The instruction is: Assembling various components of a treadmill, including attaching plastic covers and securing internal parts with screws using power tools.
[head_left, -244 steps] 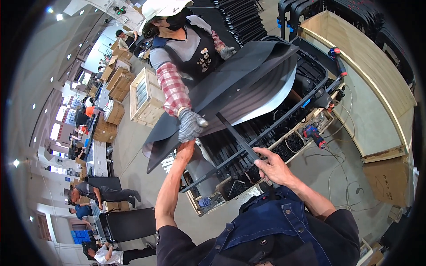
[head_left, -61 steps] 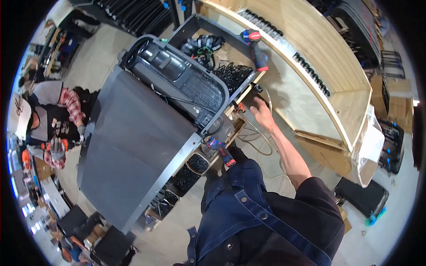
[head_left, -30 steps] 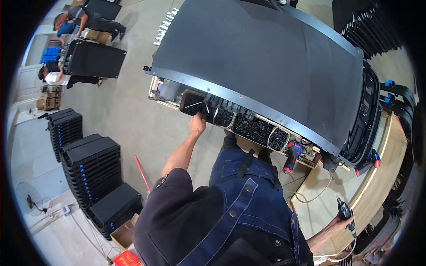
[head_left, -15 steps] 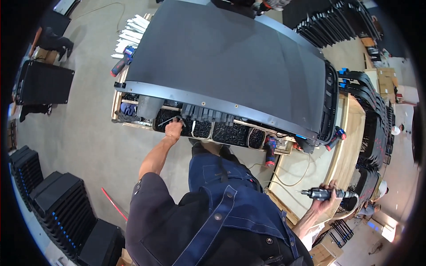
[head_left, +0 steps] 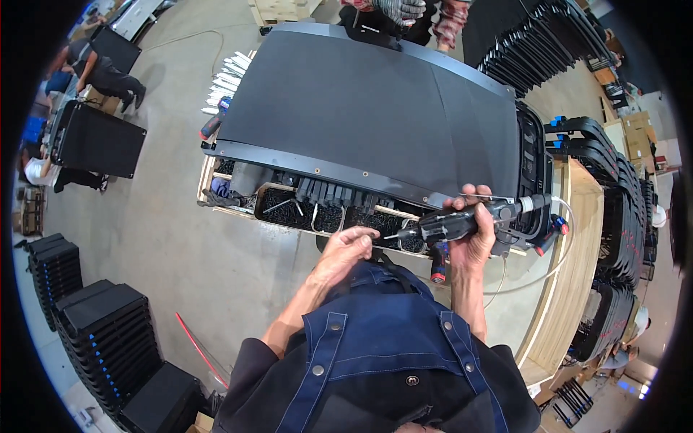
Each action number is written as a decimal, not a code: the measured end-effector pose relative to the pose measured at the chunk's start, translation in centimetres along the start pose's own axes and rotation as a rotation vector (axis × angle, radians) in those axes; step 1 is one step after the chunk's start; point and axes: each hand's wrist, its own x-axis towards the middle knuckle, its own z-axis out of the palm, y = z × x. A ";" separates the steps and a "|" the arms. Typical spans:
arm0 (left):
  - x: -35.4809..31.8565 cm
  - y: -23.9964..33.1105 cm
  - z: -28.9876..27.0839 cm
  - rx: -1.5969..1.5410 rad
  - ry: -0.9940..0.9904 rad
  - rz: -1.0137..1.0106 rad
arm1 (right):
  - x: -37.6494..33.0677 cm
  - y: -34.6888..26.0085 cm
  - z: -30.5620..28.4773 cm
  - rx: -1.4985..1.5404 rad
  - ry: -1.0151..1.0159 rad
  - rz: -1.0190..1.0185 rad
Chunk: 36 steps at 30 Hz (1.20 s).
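My right hand (head_left: 473,249) is wrapped round a black air screwdriver (head_left: 451,224), held level with its bit pointing left. A hose runs from the tool's right end. My left hand (head_left: 345,254) is closed in a pinch at the bit's tip, with a small dark screw-like piece between thumb and forefinger. Just beyond both hands, bins (head_left: 328,216) of small black pieces stand under the near edge of a large dark grey panel (head_left: 361,97). A metal rail (head_left: 332,172) with several holes edges the panel.
Cordless drivers hang at the panel's left (head_left: 214,119) and near right (head_left: 438,263). A wooden crate (head_left: 563,289) stands to the right. Stacked black panels (head_left: 108,328) are at left. Across the panel are a co-worker's gloved hand (head_left: 404,9) and checked sleeve.
My left hand has come out of the bin toward me. My right hand has brought the screwdriver from the lower right to meet it in front of me.
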 end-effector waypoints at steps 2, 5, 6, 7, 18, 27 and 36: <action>-0.2 -1.0 0.9 -0.059 -0.034 0.018 | 0.2 0.1 0.5 0.049 -0.012 0.030; -0.2 -1.6 3.1 -0.123 -0.033 0.063 | 0.3 -0.4 -0.2 0.044 -0.020 0.056; -0.1 -1.9 3.4 -0.121 -0.029 0.066 | 0.4 -0.6 -0.5 0.047 -0.022 0.060; -0.1 -2.2 3.6 -0.143 -0.033 0.060 | 0.4 -0.7 -1.0 0.058 0.003 0.068; 0.1 -1.4 7.7 1.116 0.401 0.822 | 0.2 0.4 -3.1 0.030 0.296 0.117; 7.2 0.2 2.5 -0.536 0.029 -0.126 | 2.8 3.0 2.9 -0.457 -0.117 -0.220; 12.0 1.2 1.2 -0.694 0.120 -0.230 | 7.9 8.9 6.5 -0.718 -0.378 -0.157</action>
